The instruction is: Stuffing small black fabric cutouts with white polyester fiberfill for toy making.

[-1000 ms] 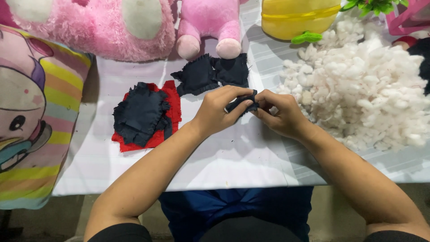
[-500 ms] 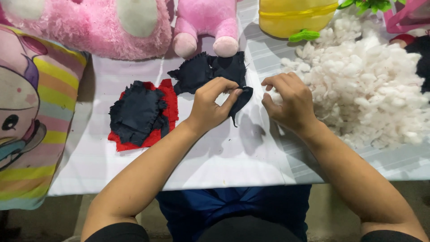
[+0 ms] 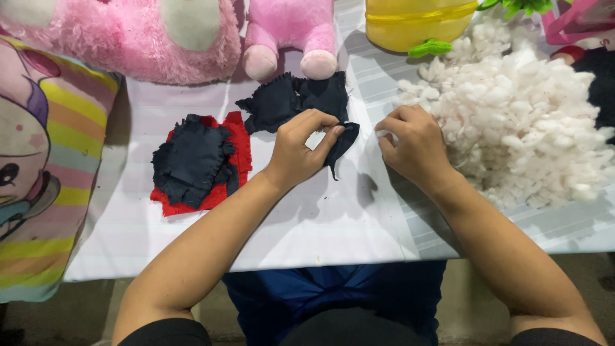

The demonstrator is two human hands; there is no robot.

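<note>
Dark navy fabric piece [image 3: 339, 146], red cloth [image 3: 234, 138], white stuffing [image 3: 519, 109], pink plush toys [image 3: 291, 32]

Both forearms are bare from wrist to above the elbow. At seven o'clock and four o'clock in the frame, short black sleeve hems cross the upper arms. The left hand [image 3: 301, 150] and right hand [image 3: 413, 144] wear no rings, watch or gloves, and the nails are short and unpainted. At six o'clock, dark blue cloth covers the lap, with a black garment below it.
</note>
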